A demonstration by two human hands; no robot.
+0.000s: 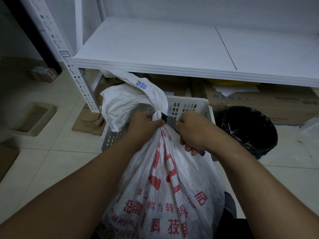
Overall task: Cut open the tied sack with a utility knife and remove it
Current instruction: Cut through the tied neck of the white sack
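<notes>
A pale tiled floor (51, 161) lay under a white metal shelf (155, 49), with cardboard boxes (259, 99) packed beneath it. Just in front of the shelf stood a white slotted basket (186, 104); what it held was hidden by the sack. To its right stood a bin (248, 128) lined with a black bag, a few pale scraps inside.

The white woven sack (172, 187), printed in red, stood bulging between the person's arms, its contents unseen. Its long axis ran from the person up toward the shelf, narrowing to a tied knot (157, 115) over the basket. Beyond the knot, the loose top fanned out to the left over the basket's rim.

The left hand (145, 125) gripped the gathered neck just below the knot. The right hand (193, 130) was curled round a utility knife (168, 120), which slanted from lower right to upper left with its tip at the knot's right side.

Flattened cardboard (89, 123) lay by the shelf's leg, and a shallow tray (34, 118) sat on the floor further left.
</notes>
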